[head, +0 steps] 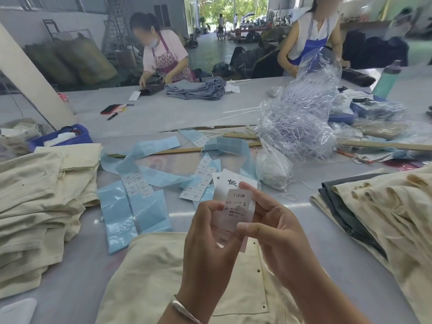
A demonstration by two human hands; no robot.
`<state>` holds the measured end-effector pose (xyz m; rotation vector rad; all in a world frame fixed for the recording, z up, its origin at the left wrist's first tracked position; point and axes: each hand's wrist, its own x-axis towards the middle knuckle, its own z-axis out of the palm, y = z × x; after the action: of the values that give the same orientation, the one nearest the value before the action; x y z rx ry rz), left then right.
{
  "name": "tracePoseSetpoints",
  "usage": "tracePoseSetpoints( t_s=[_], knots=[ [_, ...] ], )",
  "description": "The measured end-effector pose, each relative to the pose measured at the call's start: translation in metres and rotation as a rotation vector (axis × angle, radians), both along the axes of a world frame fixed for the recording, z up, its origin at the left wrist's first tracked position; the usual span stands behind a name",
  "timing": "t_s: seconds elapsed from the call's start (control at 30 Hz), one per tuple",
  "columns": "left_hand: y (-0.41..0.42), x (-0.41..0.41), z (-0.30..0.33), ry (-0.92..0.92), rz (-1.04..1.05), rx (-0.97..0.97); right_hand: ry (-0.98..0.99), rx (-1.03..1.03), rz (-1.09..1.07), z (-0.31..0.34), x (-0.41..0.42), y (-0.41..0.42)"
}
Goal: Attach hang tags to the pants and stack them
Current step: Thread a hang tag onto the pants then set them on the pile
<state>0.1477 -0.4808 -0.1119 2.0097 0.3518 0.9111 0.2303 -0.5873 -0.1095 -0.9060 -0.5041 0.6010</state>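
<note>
- Both hands met at lower centre of the frame: the left hand (205,232) and the right hand (278,230) held a white tag (238,206) between them, above cream pants (163,277) spread at the bottom of the frame.
- The left fingers were curled, thumb and forefinger pinching the tag's left edge; the right thumb lay across its lower right part with the fingers curled behind (so neither hand was free).
- A size sticker printed 1103# and S appeared to be going onto the tag, or had just gone on; I could not tell whether it was fully stuck down.
- To do it well, I judged the sticker should sit square to the tag's edges and be pressed from its middle outward, so that no bubble or lifted corner remained.
- The size ought to be checked against the pants below before the tag was tied on.
- A loop of white string (286,196) lay on the table (77,288) just right of the hands, beside a bag of strings (272,169) (handy for the tying).
- Sticker sheets (138,183) and blue backing strips (117,206) lay scattered at centre left.
- A stack (32,206) of folded cream pants stood at the left, and an untidy pile (385,206) at the right, probably still untagged.
</note>
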Motion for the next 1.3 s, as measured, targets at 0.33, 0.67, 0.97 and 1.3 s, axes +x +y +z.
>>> tracePoseSetpoints(
  t_s=[0.33,0.67,0.97,1.3],
  knots=[
    [-0.007,-0.003,0.002,-0.005,-0.047,-0.112,0.044,-0.03,-0.172,0.012,-0.013,0.01],
    [-0.019,-0.005,0.005,0.023,-0.151,-0.216,0.164,-0.021,-0.294,0.02,-0.02,0.022],
    [0.012,0.005,0.003,0.211,-0.243,-0.598,0.081,-0.197,-0.368,0.009,-0.009,0.018],
    [0.03,0.011,0.013,0.256,-0.501,-0.857,0.03,-0.188,-0.312,0.012,-0.002,0.013]
  ],
)
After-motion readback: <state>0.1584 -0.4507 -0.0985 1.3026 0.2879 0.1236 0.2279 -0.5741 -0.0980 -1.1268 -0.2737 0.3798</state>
